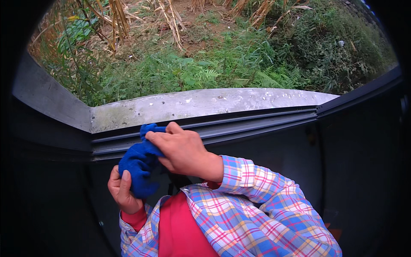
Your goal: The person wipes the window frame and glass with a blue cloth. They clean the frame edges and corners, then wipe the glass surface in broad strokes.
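Observation:
A bunched blue cloth (138,167) is held between both hands in front of my chest. My left hand (123,189) grips its lower left part, with the thumb lying on top of the fabric. Higher up, my right hand (181,149) pinches the cloth's upper end between thumb and fingers, just over the dark metal window track (237,123). Whether the cloth touches the track cannot be told. The right palm is turned away from view.
Beyond the track lies a pale concrete sill (205,102) with specks on it. A concrete side wall (54,93) rises at the left, and a dark frame (359,93) runs along the right. Outside are green weeds (192,74) and dry stalks (171,22).

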### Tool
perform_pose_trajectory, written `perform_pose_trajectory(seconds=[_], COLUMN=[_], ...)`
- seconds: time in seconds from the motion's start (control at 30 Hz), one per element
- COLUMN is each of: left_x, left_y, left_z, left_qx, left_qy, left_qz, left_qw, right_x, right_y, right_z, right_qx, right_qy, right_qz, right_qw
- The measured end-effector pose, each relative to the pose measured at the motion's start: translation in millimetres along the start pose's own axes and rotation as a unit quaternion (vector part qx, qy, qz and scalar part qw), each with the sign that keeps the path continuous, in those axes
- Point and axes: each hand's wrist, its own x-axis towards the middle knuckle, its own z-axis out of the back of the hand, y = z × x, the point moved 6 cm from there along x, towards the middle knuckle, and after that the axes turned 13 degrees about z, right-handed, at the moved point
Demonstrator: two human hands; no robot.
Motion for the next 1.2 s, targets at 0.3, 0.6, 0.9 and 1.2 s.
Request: perform_pose_trajectory(seconds=[0.3, 0.6, 0.9, 1.2], left_x=[-14.7, -31.5, 5.7, 7.9], left_y=[35.1, 104.8, 112.3, 38.7], left_z=[-108.3, -247.6, -274.9, -195.5], left_qx=[0.135, 0.244, 0.28, 0.27], left_qy=[0.227, 0.432, 0.204, 0.083], left_qz=[0.08, 0.204, -0.013, -0.15], left_qw=[0.961, 0.844, 0.938, 0.948], right_x=[-139.9, -335.4, -281.6, -262.4], right_y=[-94.2, -148.7, -162.4, -123.1], right_z=[114.3, 257.4, 207.7, 174.5], right_qx=[0.298, 0.33, -0.176, 0.424], right_qy=[-0.22, -0.588, -0.321, -0.321], right_qz=[-0.241, -0.282, -0.243, -0.205], right_qw=[0.897, 0.683, 0.898, 0.822])
